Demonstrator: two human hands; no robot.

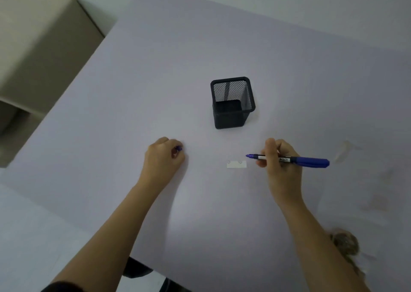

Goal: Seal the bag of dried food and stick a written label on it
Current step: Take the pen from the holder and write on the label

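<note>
Just left of right hand (281, 169), gripping uncapped marker (307, 160): label (236, 164), long axis along marker; left hand (163, 158) pinches cap (179, 148), farther off.

Nothing here can be read.
The blue marker (311, 161) has a white band with small dark print along its barrel, but the print is too blurred to make out. The little white label (236, 164) lying on the table (200, 47) shows no letters or numbers that I can tell.
</note>
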